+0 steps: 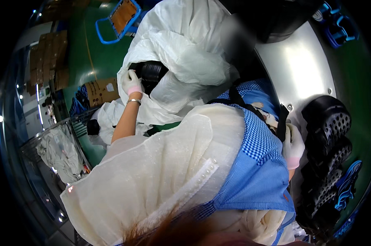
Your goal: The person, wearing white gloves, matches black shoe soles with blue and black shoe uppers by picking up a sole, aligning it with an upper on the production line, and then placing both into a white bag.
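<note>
My left hand (132, 83), in a white glove with a pink cuff, pinches the rim of a large white sack (181, 45). Through the sack's mouth, beside that hand, black ribbed parts (152, 71) show inside. Over on the right, my right hand (292, 143), gloved the same way, is closed at a black strap-like strip (282, 123) at the edge of the metal table. Some of its fingers are hidden behind the strip and my blue checked apron (257, 164).
A shiny metal table (302, 61) lies to the right, with black perforated parts (337, 123) stacked along it. Blue-and-black pieces (349, 184) lie beyond. Left are a cardboard box (101, 92), a wire cart (77, 137) and a blue-framed stool (122, 20) on green floor.
</note>
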Available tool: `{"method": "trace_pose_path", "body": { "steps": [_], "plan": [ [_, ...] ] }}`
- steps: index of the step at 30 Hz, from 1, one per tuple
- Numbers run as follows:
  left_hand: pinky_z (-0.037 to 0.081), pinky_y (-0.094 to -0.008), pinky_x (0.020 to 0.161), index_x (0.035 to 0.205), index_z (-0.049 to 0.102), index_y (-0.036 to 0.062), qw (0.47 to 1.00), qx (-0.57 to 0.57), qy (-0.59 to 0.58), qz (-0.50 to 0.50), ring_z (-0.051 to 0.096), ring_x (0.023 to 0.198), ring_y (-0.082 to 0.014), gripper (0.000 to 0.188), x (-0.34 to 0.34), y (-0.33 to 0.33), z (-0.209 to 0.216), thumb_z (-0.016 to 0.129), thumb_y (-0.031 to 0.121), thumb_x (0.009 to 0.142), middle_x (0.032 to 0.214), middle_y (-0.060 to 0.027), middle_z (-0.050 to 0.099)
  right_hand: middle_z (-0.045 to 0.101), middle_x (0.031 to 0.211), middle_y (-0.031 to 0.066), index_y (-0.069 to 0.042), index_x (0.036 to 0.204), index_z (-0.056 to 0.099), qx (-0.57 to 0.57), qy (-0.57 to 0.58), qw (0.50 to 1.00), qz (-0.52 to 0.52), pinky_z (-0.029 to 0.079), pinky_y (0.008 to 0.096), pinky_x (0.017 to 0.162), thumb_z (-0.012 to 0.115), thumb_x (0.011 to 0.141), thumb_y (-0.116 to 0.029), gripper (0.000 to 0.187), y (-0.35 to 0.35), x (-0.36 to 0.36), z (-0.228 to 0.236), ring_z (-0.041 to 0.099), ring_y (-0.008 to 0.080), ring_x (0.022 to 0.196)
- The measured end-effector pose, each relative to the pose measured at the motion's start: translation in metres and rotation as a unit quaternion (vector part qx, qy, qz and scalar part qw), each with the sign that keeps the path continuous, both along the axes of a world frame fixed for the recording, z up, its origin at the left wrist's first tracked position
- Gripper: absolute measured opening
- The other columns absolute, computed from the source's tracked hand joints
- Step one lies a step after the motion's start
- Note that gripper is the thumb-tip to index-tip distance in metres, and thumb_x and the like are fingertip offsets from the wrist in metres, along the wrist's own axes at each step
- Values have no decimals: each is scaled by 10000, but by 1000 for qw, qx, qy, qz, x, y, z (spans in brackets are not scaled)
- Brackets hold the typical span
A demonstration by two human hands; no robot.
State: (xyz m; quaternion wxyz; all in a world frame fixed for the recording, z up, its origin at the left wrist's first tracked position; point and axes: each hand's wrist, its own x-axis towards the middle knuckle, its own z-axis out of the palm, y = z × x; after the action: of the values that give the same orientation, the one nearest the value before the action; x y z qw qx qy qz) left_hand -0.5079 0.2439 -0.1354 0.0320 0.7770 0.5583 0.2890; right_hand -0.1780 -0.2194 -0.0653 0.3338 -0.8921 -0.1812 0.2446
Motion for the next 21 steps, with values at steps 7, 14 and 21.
{"method": "trace_pose_path", "body": {
  "steps": [7, 14, 21],
  "plan": [
    [480, -365, 813, 1064, 640, 52, 997, -69, 21, -17, 594, 865, -271, 422, 16, -30, 4, 704, 368, 793, 986, -109, 610, 653, 934, 167, -12, 982, 647, -34, -23, 998, 42, 487, 340, 743, 541, 931, -148, 180, 7, 8, -1, 637, 314, 844],
    [362, -460, 1030, 1362, 450, 128, 961, 1, 267, -70, 416, 1210, -384, 854, 39, -51, 3, 770, 476, 651, 1286, -203, 451, 637, 916, 181, 1, 973, 637, -29, -18, 999, 30, 481, 342, 732, 555, 925, -149, 177, 5, 9, -8, 626, 324, 828],
    [325, -447, 1086, 1429, 307, 39, 977, -95, 184, -47, 310, 1326, -434, 1025, 12, -9, 10, 780, 489, 638, 1415, -281, 322, 634, 910, 177, 2, 967, 635, -5, 2, 1000, 20, 477, 335, 737, 559, 924, -147, 173, 4, 11, -8, 619, 324, 825]
  ]
}}
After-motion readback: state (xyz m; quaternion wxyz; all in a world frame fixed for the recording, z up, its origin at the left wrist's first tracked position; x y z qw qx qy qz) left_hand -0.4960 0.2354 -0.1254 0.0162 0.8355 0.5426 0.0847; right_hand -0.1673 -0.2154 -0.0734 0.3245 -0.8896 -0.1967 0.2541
